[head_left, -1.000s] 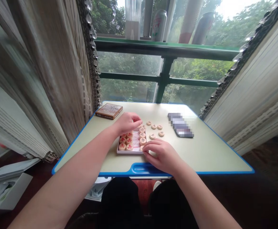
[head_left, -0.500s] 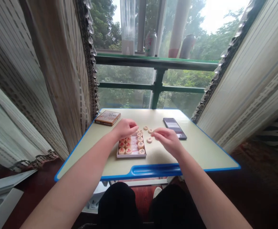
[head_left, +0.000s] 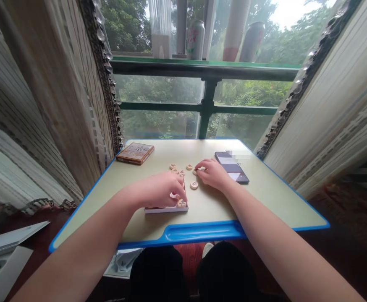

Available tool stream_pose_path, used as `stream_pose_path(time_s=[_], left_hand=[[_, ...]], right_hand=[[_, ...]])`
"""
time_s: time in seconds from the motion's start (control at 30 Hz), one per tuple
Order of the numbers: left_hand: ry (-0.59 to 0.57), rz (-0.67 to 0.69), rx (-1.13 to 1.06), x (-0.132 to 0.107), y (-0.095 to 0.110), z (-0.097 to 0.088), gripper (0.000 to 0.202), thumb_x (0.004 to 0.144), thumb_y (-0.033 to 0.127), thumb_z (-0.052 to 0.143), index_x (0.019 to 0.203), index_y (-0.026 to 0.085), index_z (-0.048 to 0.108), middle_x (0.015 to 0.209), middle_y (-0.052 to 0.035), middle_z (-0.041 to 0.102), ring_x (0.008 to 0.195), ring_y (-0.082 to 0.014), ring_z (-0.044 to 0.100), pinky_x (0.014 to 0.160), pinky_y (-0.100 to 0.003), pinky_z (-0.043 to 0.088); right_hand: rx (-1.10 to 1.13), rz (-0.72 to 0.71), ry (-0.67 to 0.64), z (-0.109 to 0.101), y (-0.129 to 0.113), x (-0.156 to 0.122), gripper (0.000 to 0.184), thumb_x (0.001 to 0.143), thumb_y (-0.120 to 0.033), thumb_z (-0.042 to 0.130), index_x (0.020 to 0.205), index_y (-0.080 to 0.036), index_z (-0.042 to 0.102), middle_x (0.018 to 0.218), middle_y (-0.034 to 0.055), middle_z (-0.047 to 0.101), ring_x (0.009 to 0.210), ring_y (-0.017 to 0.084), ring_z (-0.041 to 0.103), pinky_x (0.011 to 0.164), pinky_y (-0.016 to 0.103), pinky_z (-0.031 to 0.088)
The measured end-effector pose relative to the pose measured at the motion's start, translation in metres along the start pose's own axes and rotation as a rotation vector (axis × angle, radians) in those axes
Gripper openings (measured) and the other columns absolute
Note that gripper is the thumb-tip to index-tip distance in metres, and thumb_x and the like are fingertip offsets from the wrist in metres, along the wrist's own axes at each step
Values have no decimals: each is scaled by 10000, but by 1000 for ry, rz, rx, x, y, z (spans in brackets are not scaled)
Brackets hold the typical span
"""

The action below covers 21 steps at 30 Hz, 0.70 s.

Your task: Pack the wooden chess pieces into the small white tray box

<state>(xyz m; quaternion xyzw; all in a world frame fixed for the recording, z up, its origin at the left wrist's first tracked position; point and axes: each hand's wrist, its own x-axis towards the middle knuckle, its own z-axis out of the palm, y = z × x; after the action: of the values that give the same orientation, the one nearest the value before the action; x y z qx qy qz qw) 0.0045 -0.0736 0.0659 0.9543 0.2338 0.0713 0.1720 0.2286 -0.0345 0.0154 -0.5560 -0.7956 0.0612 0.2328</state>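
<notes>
My left hand (head_left: 166, 191) reaches over a shallow white box (head_left: 167, 211) of round wooden Chinese chess pieces. Its thumb and fingers are bent down round a piece at the box's near right corner, beside another Chinese chess piece (head_left: 182, 204) with dark writing. The hand hides most of the box and the pieces in it. My right hand (head_left: 213, 173) rests on the tabletop, its fingertips closed on a Chinese chess piece (head_left: 195, 171). Other loose pieces lie around: one piece (head_left: 189, 167) beyond, one piece (head_left: 194, 185) nearer me, and several at the box's far end.
A brown flat box (head_left: 135, 153) lies at the table's far left. To the right, a dark phone (head_left: 232, 167) lies close beside my right hand. The pale table (head_left: 259, 205) has a blue rim and a front groove (head_left: 204, 230). Cans (head_left: 196, 40) stand on the window ledge.
My left hand has moved from the box's far end to its near right corner, now covering the red-marked pieces. My right hand has shifted slightly farther away, onto a loose piece. The view has tilted slightly.
</notes>
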Motion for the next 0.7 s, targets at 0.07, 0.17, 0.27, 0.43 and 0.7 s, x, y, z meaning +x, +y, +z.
stream_pose_path(time_s=[0.07,0.17,0.27,0.43,0.7], left_hand=[[-13,-4,7,-1,1,0,329,726,59,592,896,287,756,755,-7,618,701,-120,543,623,-213,373],[-41,4,27,-1,2,2,276,756,101,601,873,295,758,741,-9,619,697,-123,543,607,-222,356],[-52,-2,41,-1,4,3,187,778,163,621,808,283,760,739,-10,624,704,-125,548,603,-227,349],[-40,-20,47,1,5,6,150,789,184,626,768,263,752,759,-12,644,727,-127,563,621,-225,353],[-26,4,55,3,5,6,160,801,198,610,706,224,737,727,-23,657,706,-133,566,624,-229,366]], right_hand=[[17,-13,6,0,2,1,215,794,-171,519,858,-196,723,953,59,684,888,206,541,843,340,406],[28,-4,20,-1,2,3,197,797,-185,531,859,-192,718,940,62,683,892,212,538,830,340,414],[39,-3,28,-2,0,4,167,801,-209,551,834,-195,714,903,64,681,892,214,535,819,337,419],[55,-11,22,-1,-2,3,168,808,-216,548,798,-193,715,885,63,683,898,224,524,803,333,416],[57,23,-12,-4,-1,4,192,815,-233,538,853,-199,723,949,75,674,935,248,513,830,363,414]])
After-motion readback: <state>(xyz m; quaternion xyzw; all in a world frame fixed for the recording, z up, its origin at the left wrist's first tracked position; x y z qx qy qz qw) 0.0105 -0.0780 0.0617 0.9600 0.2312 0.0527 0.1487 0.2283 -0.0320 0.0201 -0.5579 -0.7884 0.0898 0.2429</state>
